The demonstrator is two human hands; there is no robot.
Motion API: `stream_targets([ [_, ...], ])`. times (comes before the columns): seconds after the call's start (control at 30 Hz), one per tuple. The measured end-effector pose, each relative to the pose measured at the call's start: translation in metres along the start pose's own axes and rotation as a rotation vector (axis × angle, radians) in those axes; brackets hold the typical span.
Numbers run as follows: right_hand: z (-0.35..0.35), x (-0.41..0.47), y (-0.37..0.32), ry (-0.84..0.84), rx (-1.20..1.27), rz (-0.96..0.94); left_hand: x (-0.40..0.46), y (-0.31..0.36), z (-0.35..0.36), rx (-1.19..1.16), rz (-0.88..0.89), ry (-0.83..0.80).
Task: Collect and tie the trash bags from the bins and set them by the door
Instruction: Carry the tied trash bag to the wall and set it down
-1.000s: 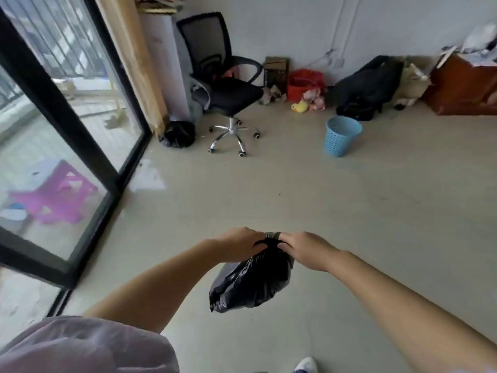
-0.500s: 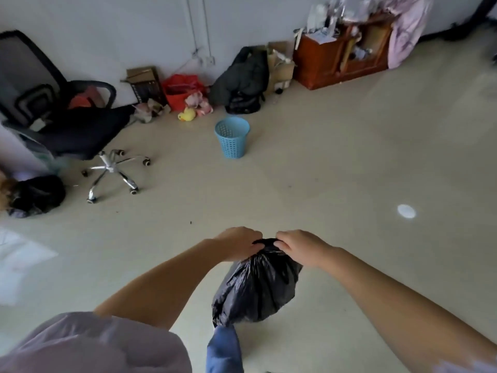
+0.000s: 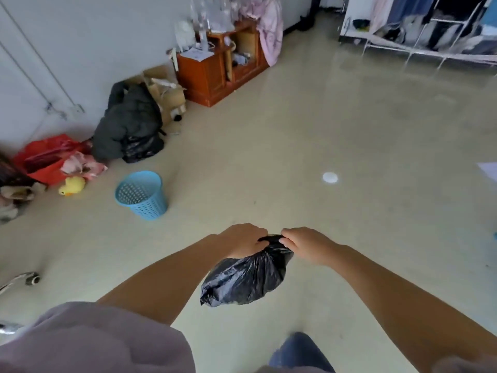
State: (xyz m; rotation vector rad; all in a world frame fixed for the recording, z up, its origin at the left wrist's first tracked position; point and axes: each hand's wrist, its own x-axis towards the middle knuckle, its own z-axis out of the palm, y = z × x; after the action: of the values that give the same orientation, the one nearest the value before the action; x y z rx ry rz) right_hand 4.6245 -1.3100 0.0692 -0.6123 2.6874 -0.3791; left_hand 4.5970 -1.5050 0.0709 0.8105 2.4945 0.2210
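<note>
Pale, glossy floor (image 3: 309,146) runs across most of the view, bounded at the left by a white wall (image 3: 88,36) lined with clutter. Both hands are raised in front of the body. The left hand (image 3: 243,242) is closed in a fist around the gathered neck of a black trash bag (image 3: 248,278); the right hand (image 3: 306,244) is likewise curled shut on the same neck from the other side, the two hands nearly touching. The bag hangs off the floor below them, crumpled and partly filled, tilted toward the left forearm.

No brand, label or legible writing shows on the bag or elsewhere; papers on the wooden cabinet (image 3: 212,76) are too small to read.

A blue perforated bin (image 3: 142,195) stands near the wall at left, with no liner visible in it. Beside it lie a yellow duck toy (image 3: 72,186) and a red bag (image 3: 45,160), with a dark heap of clothing (image 3: 126,122) and cardboard boxes (image 3: 166,90) further along. A clothes rack (image 3: 430,28) occupies the far right corner. A small white disc (image 3: 330,177) lies on the open floor. Between wall clutter and rack the floor is unobstructed ahead and to the right of the hands.
</note>
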Motion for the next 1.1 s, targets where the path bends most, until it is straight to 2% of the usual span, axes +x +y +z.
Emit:
stream_targets([
  [0.2, -0.057, 0.091, 0.093, 0.052, 0.017, 0.076, 0.14, -0.034, -0.076, 0.058, 0.049, -0.042],
  [0.57, -0.212, 0.245, 0.282, 0.06, -0.077, 0.092, 0.379, -0.058, -0.237, 0.018, 0.101, -0.015],
  [0.83, -0.301, 0.396, 0.395, 0.09, -0.016, 0.205, 0.562, -0.13, -0.338, 0.059, 0.193, 0.017],
  [1.1, -0.388, 0.529, 0.476, 0.099, 0.039, 0.286, 0.716, -0.203, -0.449, 0.109, 0.28, -0.023],
])
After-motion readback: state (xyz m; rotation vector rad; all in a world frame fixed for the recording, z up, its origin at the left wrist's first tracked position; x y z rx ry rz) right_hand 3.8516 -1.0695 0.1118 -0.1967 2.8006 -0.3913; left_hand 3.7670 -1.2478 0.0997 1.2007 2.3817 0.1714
